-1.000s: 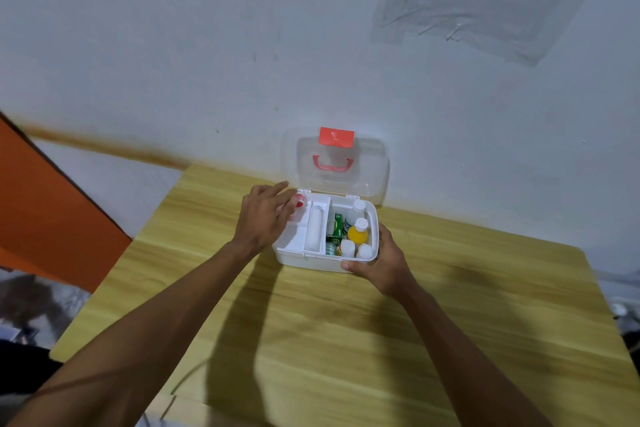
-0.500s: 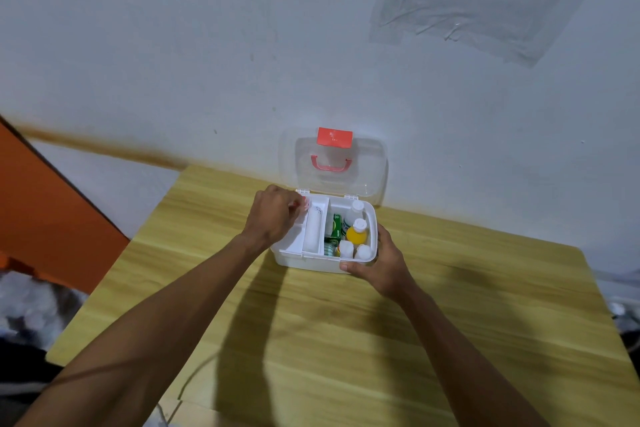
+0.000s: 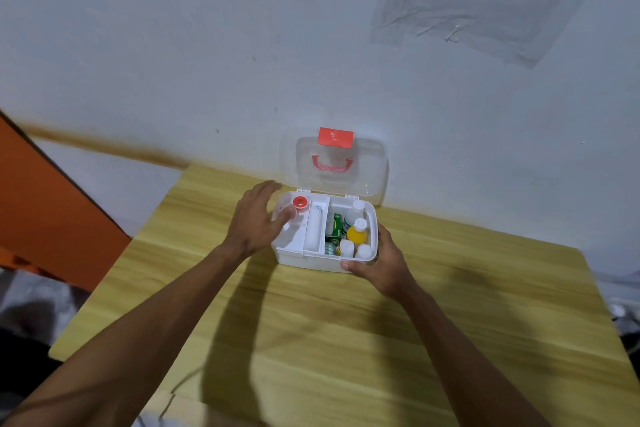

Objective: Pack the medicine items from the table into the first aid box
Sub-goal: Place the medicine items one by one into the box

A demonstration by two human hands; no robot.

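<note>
Hands flank the first aid box point(image 3: 311, 262): the left hand point(image 3: 254, 220) hovers with fingers spread and holding nothing over the box's left compartment, just beside a red-capped bottle point(image 3: 300, 204) standing at that compartment's far end, while the right hand point(image 3: 379, 265) clamps the near right corner of the box. The table point(image 3: 311, 340) around the box shows no loose medicine, so packing looks done. What matters next is probably the clear lid point(image 3: 334, 163), upright beyond the box along the far hinge, its long axis running left to right, and the free left hand is the nearer one to swing it down.
</note>
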